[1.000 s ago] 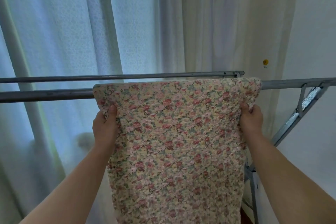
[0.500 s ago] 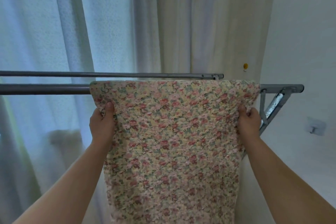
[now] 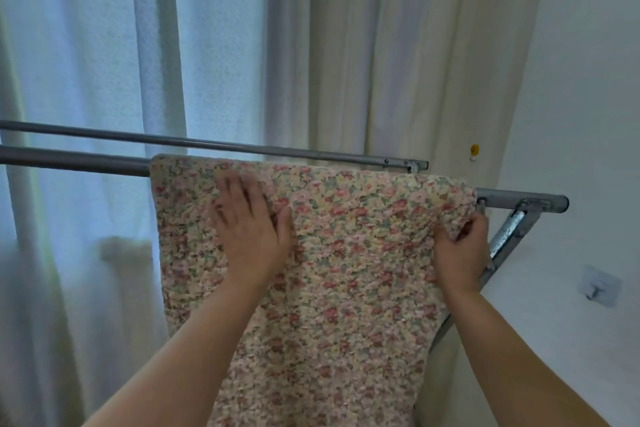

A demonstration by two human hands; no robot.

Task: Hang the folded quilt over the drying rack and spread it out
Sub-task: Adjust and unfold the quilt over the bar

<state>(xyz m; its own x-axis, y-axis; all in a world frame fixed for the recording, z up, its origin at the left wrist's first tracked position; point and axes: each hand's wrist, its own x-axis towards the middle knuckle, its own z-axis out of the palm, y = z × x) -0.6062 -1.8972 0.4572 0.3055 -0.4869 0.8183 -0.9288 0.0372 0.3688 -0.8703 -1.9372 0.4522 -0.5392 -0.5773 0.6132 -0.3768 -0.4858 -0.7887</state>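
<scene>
A floral quilt (image 3: 349, 253) with small pink and yellow flowers hangs folded over the near bar of a grey metal drying rack (image 3: 69, 160), its front panel dropping below the frame. My left hand (image 3: 251, 230) lies flat on the quilt's upper middle, fingers spread and blurred. My right hand (image 3: 460, 246) pinches the quilt's right edge just under the bar, close to the rack's end bracket.
A second, thinner rack bar (image 3: 214, 144) runs behind the near one. The rack's slanted leg and end joint (image 3: 519, 222) are at the right. Pale curtains (image 3: 173, 45) hang behind. A white wall with a small hook (image 3: 597, 286) is on the right.
My left hand has let go of the quilt's left edge and moved right onto its front face, palm flat. The right hand keeps its hold on the right edge.
</scene>
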